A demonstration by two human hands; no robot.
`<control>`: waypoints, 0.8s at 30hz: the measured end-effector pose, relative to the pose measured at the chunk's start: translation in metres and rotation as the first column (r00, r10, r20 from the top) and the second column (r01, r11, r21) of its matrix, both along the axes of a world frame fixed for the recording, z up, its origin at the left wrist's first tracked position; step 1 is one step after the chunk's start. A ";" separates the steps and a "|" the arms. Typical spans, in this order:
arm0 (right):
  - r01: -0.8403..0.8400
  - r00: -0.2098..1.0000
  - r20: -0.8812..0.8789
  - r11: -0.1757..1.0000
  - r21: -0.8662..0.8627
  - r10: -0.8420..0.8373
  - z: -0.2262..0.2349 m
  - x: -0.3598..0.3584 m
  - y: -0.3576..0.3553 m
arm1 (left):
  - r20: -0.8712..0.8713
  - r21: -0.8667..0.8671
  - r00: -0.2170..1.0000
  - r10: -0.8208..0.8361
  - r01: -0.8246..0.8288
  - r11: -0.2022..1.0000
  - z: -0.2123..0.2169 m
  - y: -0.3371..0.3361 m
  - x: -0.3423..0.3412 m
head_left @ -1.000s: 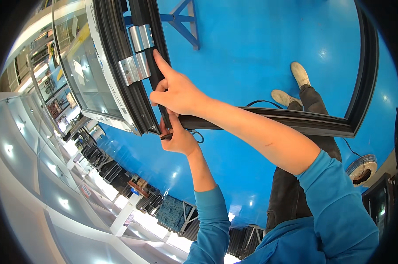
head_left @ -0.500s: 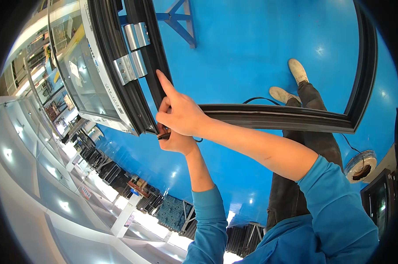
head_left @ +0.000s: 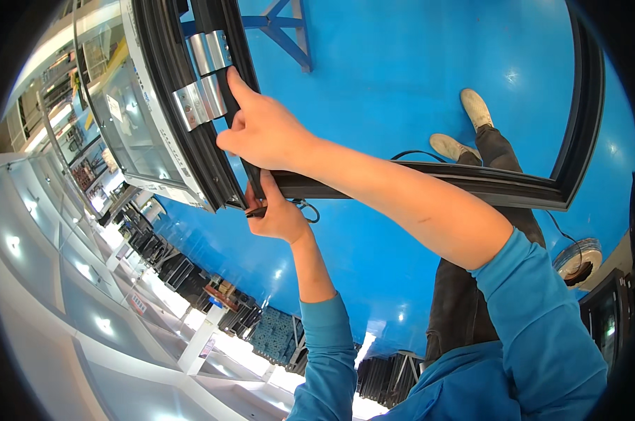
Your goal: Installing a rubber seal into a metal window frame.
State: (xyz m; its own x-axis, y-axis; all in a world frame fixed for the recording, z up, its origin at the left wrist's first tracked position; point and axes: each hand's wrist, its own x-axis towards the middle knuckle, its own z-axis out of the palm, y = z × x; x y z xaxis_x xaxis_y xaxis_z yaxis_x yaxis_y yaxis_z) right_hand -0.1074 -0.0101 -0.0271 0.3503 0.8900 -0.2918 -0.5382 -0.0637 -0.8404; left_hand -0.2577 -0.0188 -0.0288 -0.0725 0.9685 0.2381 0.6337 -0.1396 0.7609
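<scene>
A black door or window frame [head_left: 437, 173] stands open in front of me, its hinge-side bar running up at the left. My right hand [head_left: 265, 133] lies over this bar. One finger is stretched out along it, its tip beside the silver hinge [head_left: 209, 52]; the other fingers are curled, and nothing shows held in them. Below it, at the bar's lower corner, my left hand [head_left: 279, 216] is closed, pinching a black strip [head_left: 256, 212]. A thin black loop [head_left: 310, 210] shows beside that hand. A second silver hinge [head_left: 199, 102] sits lower on the bar.
A glazed panel [head_left: 117, 91] with a pale edge adjoins the hinge bar at left. A blue metal stand [head_left: 286, 28] is beyond the frame. A coil [head_left: 578, 263] lies on the blue floor [head_left: 402, 84] at right. Stacked dark profiles [head_left: 388, 382] stand farther off.
My right hand has moved up and left along the bar, its fingertip now by the upper hinge. The left hand has shifted slightly left, and more of its fingers and the black loop show.
</scene>
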 end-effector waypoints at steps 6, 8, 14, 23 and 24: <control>-0.125 0.990 -0.067 0.992 -0.009 0.124 0.005 -0.040 -0.037 | 0.056 -0.072 0.998 0.019 -0.015 0.997 -0.015 0.007 -0.030; -0.314 0.949 0.007 0.948 0.048 0.314 0.012 -0.061 -0.080 | 0.130 -0.114 0.991 0.030 -0.015 0.993 -0.019 0.010 -0.054; -0.139 0.989 -0.063 0.980 -0.142 0.131 -0.011 -0.030 -0.169 | -0.037 0.005 0.999 0.038 -0.038 0.999 -0.011 -0.005 -0.006; 0.341 0.860 0.501 0.836 -0.429 -0.093 0.008 0.073 -0.354 | -0.157 -0.126 0.984 -0.082 0.063 0.990 0.018 -0.038 -0.067; 0.477 0.803 0.567 0.769 -0.425 -0.184 0.014 0.092 -0.368 | -0.193 -0.238 0.974 -0.123 0.075 0.968 0.012 -0.052 -0.090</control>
State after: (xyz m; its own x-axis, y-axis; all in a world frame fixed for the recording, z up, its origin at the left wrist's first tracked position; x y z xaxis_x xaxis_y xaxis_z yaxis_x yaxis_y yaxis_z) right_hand -0.0156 -0.3784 -0.0132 0.8101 0.4415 -0.3856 -0.1617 -0.4639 -0.8710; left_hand -0.3474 -0.0708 -0.0164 0.0531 0.9985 0.0097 0.7706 -0.0472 0.6355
